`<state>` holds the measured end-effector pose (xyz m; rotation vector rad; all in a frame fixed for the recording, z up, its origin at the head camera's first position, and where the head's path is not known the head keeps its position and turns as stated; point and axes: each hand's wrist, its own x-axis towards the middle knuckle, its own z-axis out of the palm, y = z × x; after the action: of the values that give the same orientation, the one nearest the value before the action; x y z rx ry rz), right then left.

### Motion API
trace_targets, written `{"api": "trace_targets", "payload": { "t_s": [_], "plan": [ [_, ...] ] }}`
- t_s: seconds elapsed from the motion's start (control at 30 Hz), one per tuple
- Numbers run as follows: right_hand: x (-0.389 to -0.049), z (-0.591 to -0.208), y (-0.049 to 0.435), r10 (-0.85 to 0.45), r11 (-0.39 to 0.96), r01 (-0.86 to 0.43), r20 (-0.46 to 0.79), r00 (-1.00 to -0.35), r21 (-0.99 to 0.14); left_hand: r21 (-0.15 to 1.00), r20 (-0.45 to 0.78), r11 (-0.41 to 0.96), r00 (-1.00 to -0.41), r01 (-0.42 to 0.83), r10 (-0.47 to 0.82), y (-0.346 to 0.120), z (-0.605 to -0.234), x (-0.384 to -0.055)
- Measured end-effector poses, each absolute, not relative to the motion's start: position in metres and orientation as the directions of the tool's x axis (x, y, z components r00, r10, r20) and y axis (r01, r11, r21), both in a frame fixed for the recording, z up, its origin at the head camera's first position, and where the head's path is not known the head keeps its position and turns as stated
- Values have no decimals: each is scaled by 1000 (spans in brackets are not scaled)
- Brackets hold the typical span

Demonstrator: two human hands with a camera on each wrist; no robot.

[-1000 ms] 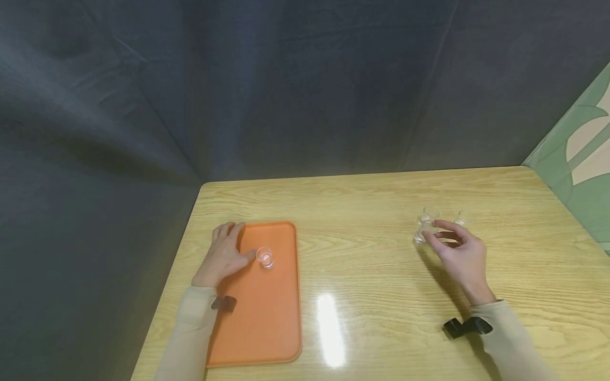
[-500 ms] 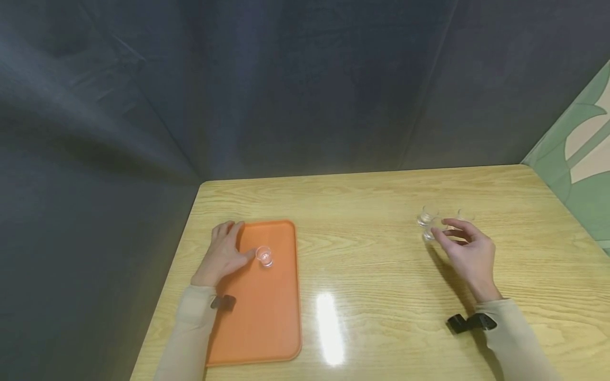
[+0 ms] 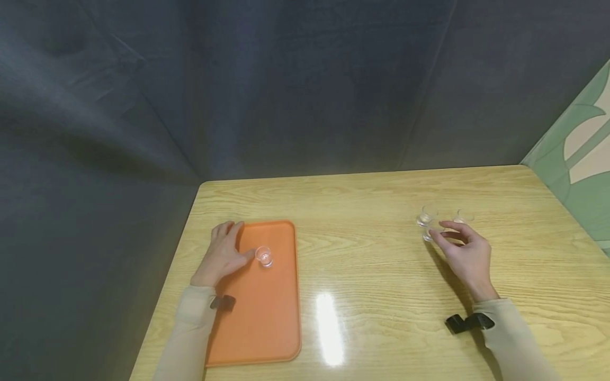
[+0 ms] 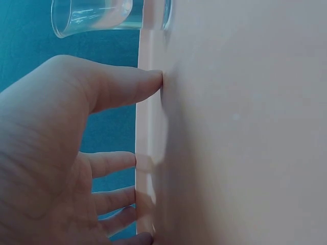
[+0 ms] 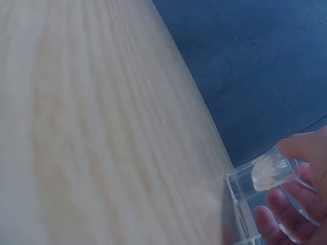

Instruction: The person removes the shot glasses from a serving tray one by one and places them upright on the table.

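Observation:
A small clear shot glass (image 3: 427, 235) is pinched by its upper part between the thumb and fingers of my right hand (image 3: 467, 256). The right wrist view shows the thumb at the rim of this shot glass (image 5: 265, 173). Whether its base touches the table cannot be told. Close behind it is a second shot glass (image 3: 423, 218), and a third shot glass (image 3: 463, 216) is partly hidden behind my fingers. My left hand (image 3: 221, 259) rests at the far left of the orange tray (image 3: 257, 328), fingers spread. Its thumb tip touches the tray beside another shot glass (image 3: 264, 257).
The wooden table (image 3: 371, 296) carries the tray on its left side. A dark curtain (image 3: 310, 90) borders the back and left edges. At the far right hangs a green patterned panel (image 3: 586, 148).
My right hand shifts a little to the right with its shot glass, then very slightly back left. My left hand and the shot glass on the tray stay put.

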<state>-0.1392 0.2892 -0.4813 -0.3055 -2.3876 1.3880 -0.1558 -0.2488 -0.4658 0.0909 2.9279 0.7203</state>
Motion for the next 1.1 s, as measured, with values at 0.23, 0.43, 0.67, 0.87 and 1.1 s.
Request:
{"api": "trace_targets", "payload": {
  "t_s": [0.23,0.43,0.67,0.87,1.1],
  "plan": [
    [-140,-481,288,396,467,27,181,-900,-884,472,-109,881,-990,25,87,-248,-466,-157],
    [-142,-481,289,398,458,33,172,-901,-889,467,-112,884,-990,22,84,-249,-466,-156],
    [-140,-479,289,388,480,24,187,-903,-877,467,-114,884,-990,18,81,-250,-467,-155],
    [-138,-474,288,396,476,-16,230,-889,-879,468,-114,883,-990,18,81,-249,-466,-155],
    [-142,-460,281,379,490,-147,362,-852,-859,469,-113,883,-991,11,73,-249,-465,-155]
  ]
}}
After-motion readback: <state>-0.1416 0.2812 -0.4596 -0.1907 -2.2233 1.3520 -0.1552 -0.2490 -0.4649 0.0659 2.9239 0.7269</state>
